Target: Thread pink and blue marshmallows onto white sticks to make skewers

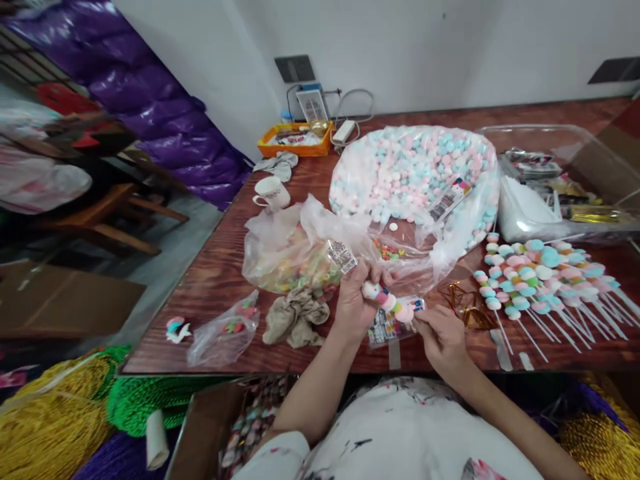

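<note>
Beyond both hands: big marshmallow bag (415, 167) and candy bag (285, 260) block straight reach. Between left hand (356, 300) and right hand (443, 333): marshmallow skewer (387, 300) bars crossing, printed packet (384, 332) underneath. Left of left hand: crumpled cloth (297, 319), then small bag (223, 337); past that bag, bare tabletop (215, 273) passable. Right of right hand: gold foil (467, 308), laid-out skewers (540, 267); narrow bare lane between hand and sticks, near edge.

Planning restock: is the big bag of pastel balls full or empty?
Not empty: pastel balls spread across most of the big bag; whether full, cannot tell.
</note>
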A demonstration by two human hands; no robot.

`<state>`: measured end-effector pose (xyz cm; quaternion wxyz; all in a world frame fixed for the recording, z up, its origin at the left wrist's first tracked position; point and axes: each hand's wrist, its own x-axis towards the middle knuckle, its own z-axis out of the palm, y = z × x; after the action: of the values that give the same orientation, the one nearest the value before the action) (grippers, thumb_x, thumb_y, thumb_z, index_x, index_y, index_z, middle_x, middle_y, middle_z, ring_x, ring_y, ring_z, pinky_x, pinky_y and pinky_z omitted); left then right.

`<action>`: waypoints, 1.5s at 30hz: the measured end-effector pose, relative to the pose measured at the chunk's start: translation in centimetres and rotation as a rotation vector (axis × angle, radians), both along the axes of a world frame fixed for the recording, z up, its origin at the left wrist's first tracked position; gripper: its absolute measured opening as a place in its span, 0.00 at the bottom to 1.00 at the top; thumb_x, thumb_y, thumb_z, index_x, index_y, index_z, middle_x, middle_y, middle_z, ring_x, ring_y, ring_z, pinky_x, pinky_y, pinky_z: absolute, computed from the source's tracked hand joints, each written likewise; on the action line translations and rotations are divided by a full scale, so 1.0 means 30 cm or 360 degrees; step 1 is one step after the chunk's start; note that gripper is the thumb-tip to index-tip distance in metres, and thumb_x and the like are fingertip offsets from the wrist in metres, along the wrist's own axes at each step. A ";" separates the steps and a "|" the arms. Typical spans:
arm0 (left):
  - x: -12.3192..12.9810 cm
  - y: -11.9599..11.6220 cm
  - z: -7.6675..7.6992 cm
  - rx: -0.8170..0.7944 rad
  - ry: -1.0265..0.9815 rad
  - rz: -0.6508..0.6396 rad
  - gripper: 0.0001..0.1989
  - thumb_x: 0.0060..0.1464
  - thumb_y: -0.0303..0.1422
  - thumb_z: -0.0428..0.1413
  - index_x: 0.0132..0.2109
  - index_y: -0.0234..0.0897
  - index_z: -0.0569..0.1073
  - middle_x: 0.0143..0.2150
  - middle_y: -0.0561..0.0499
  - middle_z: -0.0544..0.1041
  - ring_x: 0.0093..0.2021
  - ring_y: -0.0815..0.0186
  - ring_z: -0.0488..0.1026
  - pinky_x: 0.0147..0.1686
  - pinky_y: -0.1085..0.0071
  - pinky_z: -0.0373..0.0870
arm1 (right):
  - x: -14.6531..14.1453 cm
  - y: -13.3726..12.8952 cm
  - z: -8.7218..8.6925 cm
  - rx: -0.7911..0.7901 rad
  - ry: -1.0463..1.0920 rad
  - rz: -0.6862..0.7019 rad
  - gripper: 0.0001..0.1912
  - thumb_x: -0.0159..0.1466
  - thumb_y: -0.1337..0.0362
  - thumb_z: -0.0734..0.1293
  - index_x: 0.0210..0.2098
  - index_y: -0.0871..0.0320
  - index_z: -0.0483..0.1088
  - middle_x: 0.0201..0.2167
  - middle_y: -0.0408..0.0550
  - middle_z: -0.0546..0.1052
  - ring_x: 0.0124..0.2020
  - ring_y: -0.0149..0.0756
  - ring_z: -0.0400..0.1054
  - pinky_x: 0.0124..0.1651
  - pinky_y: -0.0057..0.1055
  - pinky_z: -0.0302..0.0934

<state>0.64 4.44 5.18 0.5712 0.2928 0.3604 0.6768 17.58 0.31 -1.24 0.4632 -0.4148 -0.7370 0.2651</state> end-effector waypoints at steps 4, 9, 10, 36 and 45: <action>0.050 0.012 0.004 0.0203 0.0150 0.0187 0.21 0.47 0.47 0.63 0.25 0.37 0.64 0.23 0.57 0.66 0.26 0.68 0.70 0.37 0.64 0.74 | -0.011 0.048 0.008 0.0392 -0.0291 -0.0200 0.10 0.61 0.72 0.62 0.37 0.57 0.74 0.26 0.48 0.77 0.30 0.36 0.66 0.37 0.35 0.54; 0.027 0.040 -0.015 0.0054 -0.0004 0.0069 0.24 0.51 0.55 0.57 0.28 0.37 0.65 0.23 0.56 0.66 0.24 0.70 0.68 0.36 0.63 0.74 | -0.054 0.087 0.006 -0.0691 0.0531 0.0160 0.12 0.65 0.59 0.62 0.28 0.56 0.69 0.18 0.41 0.69 0.20 0.31 0.58 0.27 0.29 0.52; 0.011 0.048 -0.019 -0.0025 -0.0074 0.0034 0.25 0.52 0.56 0.55 0.28 0.38 0.65 0.23 0.57 0.66 0.23 0.70 0.68 0.36 0.63 0.74 | -0.064 0.088 0.001 -0.0940 0.0737 0.0275 0.13 0.65 0.57 0.62 0.27 0.56 0.67 0.16 0.39 0.66 0.18 0.29 0.55 0.25 0.28 0.49; -0.074 0.046 -0.072 0.0049 -0.0152 -0.0080 0.24 0.41 0.50 0.65 0.32 0.39 0.65 0.26 0.56 0.72 0.33 0.62 0.77 0.42 0.59 0.74 | -0.118 0.051 -0.026 -0.0316 0.0409 -0.0100 0.07 0.62 0.65 0.67 0.26 0.56 0.70 0.23 0.41 0.67 0.27 0.32 0.61 0.32 0.31 0.56; -0.062 0.024 -0.083 0.0266 -0.0169 -0.0174 0.24 0.39 0.48 0.68 0.31 0.38 0.66 0.25 0.54 0.74 0.34 0.59 0.78 0.40 0.61 0.75 | -0.140 0.042 -0.036 -0.1085 0.0773 0.0334 0.15 0.63 0.57 0.65 0.24 0.58 0.68 0.15 0.36 0.60 0.18 0.25 0.50 0.23 0.26 0.46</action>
<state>-1.21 5.15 2.69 0.5992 0.3225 0.2555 0.6868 13.38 1.57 -2.31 0.4302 -0.3926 -0.5151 0.6289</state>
